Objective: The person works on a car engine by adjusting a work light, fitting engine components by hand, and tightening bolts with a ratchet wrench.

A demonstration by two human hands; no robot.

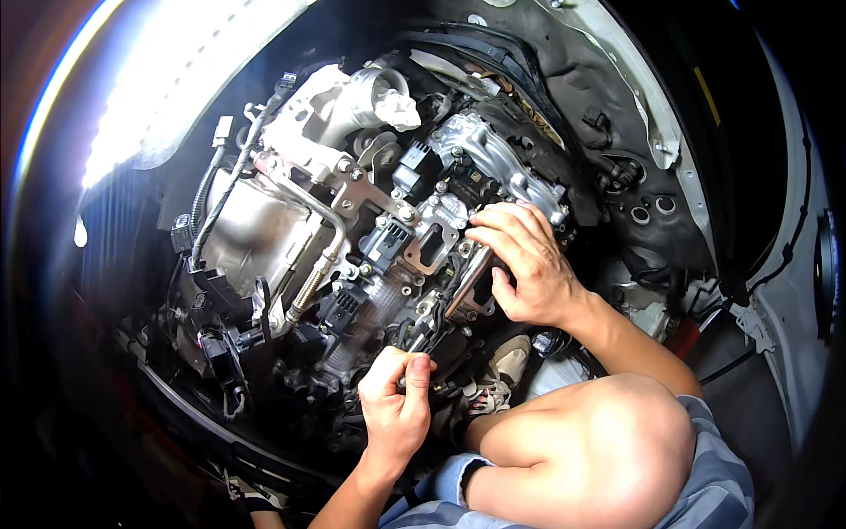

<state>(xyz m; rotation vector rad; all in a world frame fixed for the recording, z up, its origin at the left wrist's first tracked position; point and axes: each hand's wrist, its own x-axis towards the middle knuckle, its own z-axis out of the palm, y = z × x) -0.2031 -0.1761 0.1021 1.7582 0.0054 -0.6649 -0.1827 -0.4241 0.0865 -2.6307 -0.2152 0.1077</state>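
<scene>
An exposed car engine (pixel 379 291) fills the middle of the view. My left hand (pixel 394 407) is closed at its near edge, thumb on top, around something mostly hidden; a slim metallic piece (pixel 432 324) shows just beyond the fist. My right hand (pixel 529 264) reaches in from the right, its bent fingers over the upper end of a long metal part (pixel 467 286) with a brownish edge. Its thumb is lower, beside that part's dark opening. Near the right fingertips is an oblong port (pixel 431 245) with a flat flange, beside a black connector block (pixel 386 242).
A silver heat shield (pixel 251 225) and a bent metal pipe (pixel 333 234) are on the left, with a loose wiring harness (pixel 204 229). White material plugs a round pipe (pixel 366 101) at the back. A bright lamp (pixel 167 79) shines from upper left. My bare knee (pixel 617 432) is close below my right forearm.
</scene>
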